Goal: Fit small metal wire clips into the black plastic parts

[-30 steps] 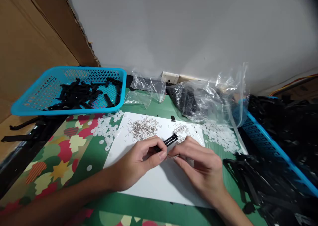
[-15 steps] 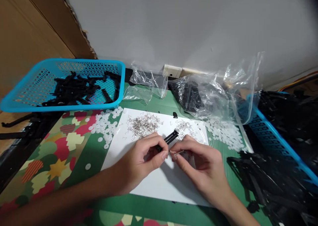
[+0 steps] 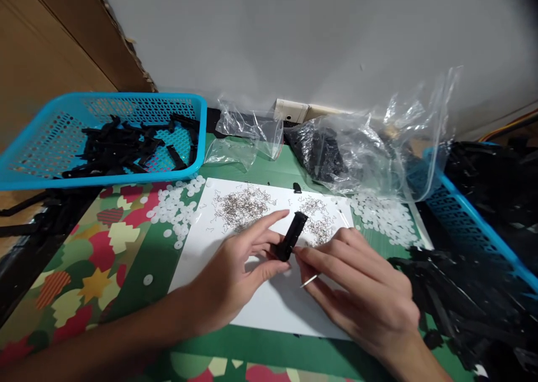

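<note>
My left hand (image 3: pixel 239 270) pinches a small black plastic clip (image 3: pixel 291 236) over a white sheet of paper (image 3: pixel 273 303); its index finger is stretched out above the clip. My right hand (image 3: pixel 365 292) touches the clip's lower end with its fingertips and holds a thin metal pin (image 3: pixel 309 282) between the fingers. Two piles of tiny metal wire springs (image 3: pixel 241 205) lie on the paper just beyond my hands.
A blue basket (image 3: pixel 63 147) with black clips stands at the back left. White round discs (image 3: pixel 174 208) are scattered on both sides of the paper. Clear plastic bags (image 3: pixel 361 152) lie at the back. A second blue basket (image 3: pixel 462 225) and heaps of black parts (image 3: pixel 454 303) fill the right.
The black clip has been turned so its broad face shows. My right hand has slid lower and to the right, with the pin now pointing down-left. The view has shifted a little.
</note>
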`<state>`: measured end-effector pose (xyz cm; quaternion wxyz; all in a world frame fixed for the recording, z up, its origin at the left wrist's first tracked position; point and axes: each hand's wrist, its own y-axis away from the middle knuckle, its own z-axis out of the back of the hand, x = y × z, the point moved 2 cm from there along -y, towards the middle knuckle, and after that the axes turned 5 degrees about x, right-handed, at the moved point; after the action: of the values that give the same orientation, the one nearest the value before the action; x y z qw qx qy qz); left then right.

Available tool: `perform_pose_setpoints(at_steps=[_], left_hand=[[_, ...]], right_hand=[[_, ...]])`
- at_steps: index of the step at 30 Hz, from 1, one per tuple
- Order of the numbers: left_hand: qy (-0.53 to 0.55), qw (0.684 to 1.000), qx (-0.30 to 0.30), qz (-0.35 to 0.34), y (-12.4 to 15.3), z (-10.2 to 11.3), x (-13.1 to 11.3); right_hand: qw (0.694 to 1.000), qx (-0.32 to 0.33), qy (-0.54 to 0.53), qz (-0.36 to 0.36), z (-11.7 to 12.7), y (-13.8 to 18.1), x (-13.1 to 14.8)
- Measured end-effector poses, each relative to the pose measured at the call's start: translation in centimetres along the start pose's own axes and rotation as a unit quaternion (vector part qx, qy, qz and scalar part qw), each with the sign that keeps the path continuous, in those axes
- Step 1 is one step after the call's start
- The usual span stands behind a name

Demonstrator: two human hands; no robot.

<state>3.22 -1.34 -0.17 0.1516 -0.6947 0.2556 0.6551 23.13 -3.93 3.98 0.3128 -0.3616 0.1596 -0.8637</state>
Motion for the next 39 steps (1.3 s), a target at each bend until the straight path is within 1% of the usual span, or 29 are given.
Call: perform_pose_setpoints(at_steps=[2,4,9,13,21,25,32,35,39], left_hand=[[0.008,1.000,-0.002,0.011,-0.10,-0.03,0.10],[0.014,1.000,-0.005,0.021,-0.24,-0.04,0.04],[0.009,0.999,-0.024,0.029,-0.29,0.01,-0.36],[0.008,0.999,-0.016,0.030,-0.10,-0.03,-0.07],[-0.005,1.000,0.007,0.010,-0.11,-0.01,0.39],[-0.048,0.999,0.005,0.005,-0.09,0.04,0.20],[-0.173,0.984,-0.025,-0.019,0.43,0.22,0.32],[-0.218,0.975,-0.031,-0.027,0.64,0.28,0.38],[-0.230,0.973,-0.021,-0.027,0.56,0.38,0.15]], right_hand=[[0.999,0.016,0.029,0.027,-0.14,0.13,0.08],[0.998,0.028,0.038,0.039,-0.25,0.22,-0.01],[0.998,0.045,0.023,0.044,-0.48,0.23,-0.30],[0.997,0.055,0.024,0.042,-0.77,0.38,-0.36],[0.996,0.070,0.020,0.042,-0.83,0.94,-0.48],[0.996,0.075,0.023,0.044,-0.79,0.75,-0.44],[0.984,0.109,0.105,0.090,-0.64,0.73,0.19],[0.985,0.108,0.099,0.091,-0.56,0.69,0.35],[0.988,0.098,0.086,0.087,-0.55,0.26,0.47]])
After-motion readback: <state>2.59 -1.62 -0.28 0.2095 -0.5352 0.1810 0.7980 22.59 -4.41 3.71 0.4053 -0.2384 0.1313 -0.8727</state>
